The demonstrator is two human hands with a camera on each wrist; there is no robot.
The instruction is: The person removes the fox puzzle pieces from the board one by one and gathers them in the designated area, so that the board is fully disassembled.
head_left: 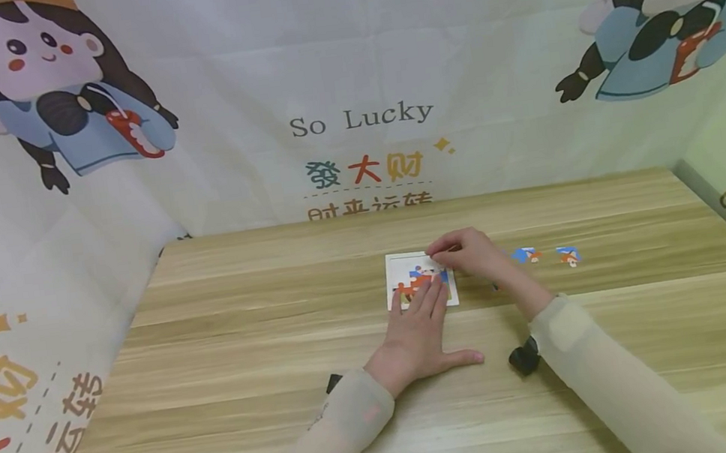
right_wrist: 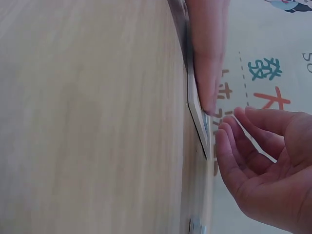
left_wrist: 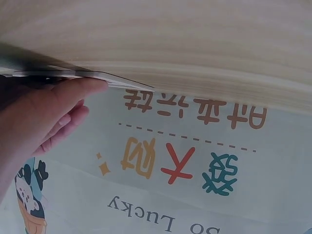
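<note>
A small white-framed jigsaw puzzle (head_left: 396,258) lies on the table, partly filled with orange, blue and white pieces. My left hand (head_left: 419,333) rests its straight fingers on the puzzle's lower part and covers some of it. The thumb points right over the wood. In the left wrist view, the left fingers (left_wrist: 68,97) lie along the thin board. My right hand (head_left: 475,252) is at the frame's top right corner, its fingers loosely bent. From the right wrist view, the right hand (right_wrist: 268,165) is just off the board (right_wrist: 194,105), with no piece visible at its fingertips.
Loose puzzle pieces lie right of the frame: a blue and orange piece (head_left: 526,255) and another (head_left: 568,256) farther right. One more bit of blue (head_left: 496,286) shows beside the right forearm. A printed cloth (head_left: 350,69) hangs behind the table (head_left: 248,346).
</note>
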